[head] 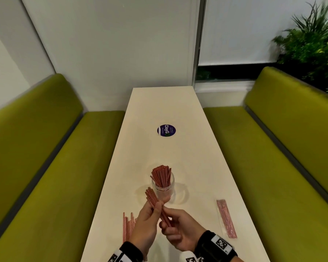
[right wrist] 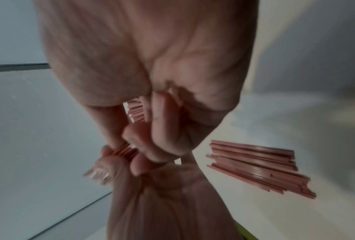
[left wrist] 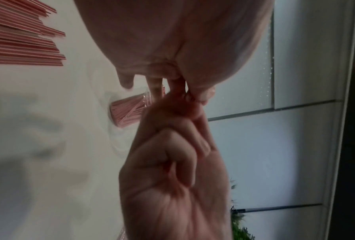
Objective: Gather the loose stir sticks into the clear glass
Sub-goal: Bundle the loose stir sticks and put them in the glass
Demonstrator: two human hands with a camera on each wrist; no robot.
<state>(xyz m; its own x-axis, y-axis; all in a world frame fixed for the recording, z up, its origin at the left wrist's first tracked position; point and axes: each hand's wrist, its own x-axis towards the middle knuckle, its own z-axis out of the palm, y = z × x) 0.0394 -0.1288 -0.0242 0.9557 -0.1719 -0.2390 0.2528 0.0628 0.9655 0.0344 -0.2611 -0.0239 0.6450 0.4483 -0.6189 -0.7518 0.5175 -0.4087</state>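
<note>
Nearest the camera, both wrists carry black bands with printed square markers. Left hand [head: 145, 226] and right hand [head: 180, 232] meet above the near end of the table [head: 187, 157] and share one bundle of stir sticks [head: 153, 200].

The sticks are thin, straight, and red-pink with fine pale stripes. The bundle tilts, its top end leaning away and to the left, its lower end coming down into the right hand.

Left hand: fingers [head: 157, 206] curled round the middle of the bundle, thumb closing against them. Right hand: fingers [head: 168, 226] curled, pinching the lower end of the same bundle; the right wrist view shows stick ends [right wrist: 137, 112] poking out between the curled fingers.

Flat on the table to the left, partly under the left hand, lies a loose row of sticks [head: 128, 225], roughly parallel with uneven ends. To the right, well apart from the hands, lies a clear packet of sticks [head: 226, 218], angled slightly.

Just beyond the hands stands the clear glass [head: 163, 188], upright near the table's centre line. It holds a dense fan of sticks [head: 161, 176] that stands well above the rim. The held bundle's top end is near the glass's left side, outside the rim.

Farther along the table sits a round purple sticker [head: 166, 131]. Green bench seats [head: 45, 167] flank the table on both sides.
</note>
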